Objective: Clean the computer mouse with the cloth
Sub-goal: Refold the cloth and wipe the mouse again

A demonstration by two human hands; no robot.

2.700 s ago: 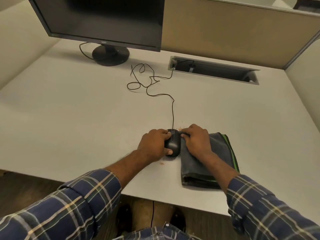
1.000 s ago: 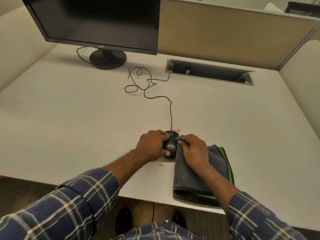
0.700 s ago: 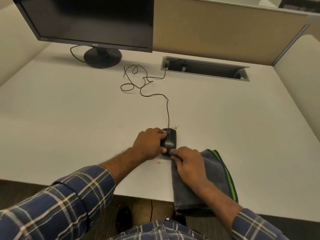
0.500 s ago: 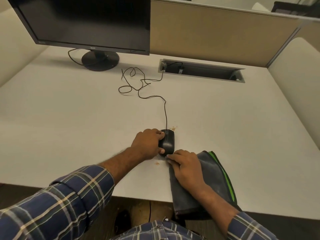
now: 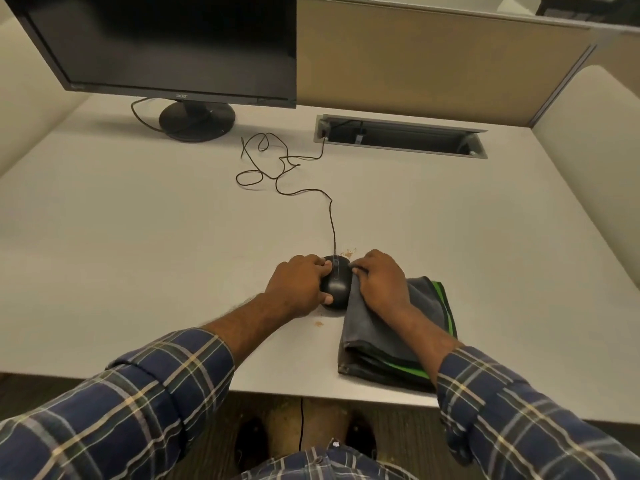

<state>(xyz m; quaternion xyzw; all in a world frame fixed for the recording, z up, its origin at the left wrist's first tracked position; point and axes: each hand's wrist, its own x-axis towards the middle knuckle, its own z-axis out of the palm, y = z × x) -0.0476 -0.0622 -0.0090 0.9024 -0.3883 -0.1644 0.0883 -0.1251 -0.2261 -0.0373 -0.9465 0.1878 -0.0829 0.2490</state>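
Note:
A black wired computer mouse (image 5: 336,287) sits on the white desk (image 5: 138,244) near its front edge. My left hand (image 5: 298,284) grips the mouse from its left side, thumb at the near end. A folded grey cloth with a green stripe (image 5: 388,341) lies just right of the mouse. My right hand (image 5: 380,278) holds the cloth's far corner and presses it against the mouse's right side. The mouse's right flank is hidden by the cloth and fingers.
The mouse cable (image 5: 294,188) snakes back to an open cable tray (image 5: 398,136) in the desk. A black monitor (image 5: 166,46) stands at the back left. Small brown crumbs (image 5: 347,253) lie beside the mouse. Partition walls enclose the desk.
My right hand has slid the cloth forward from the mouse's near end up along its right side. My left hand keeps its grip on the mouse.

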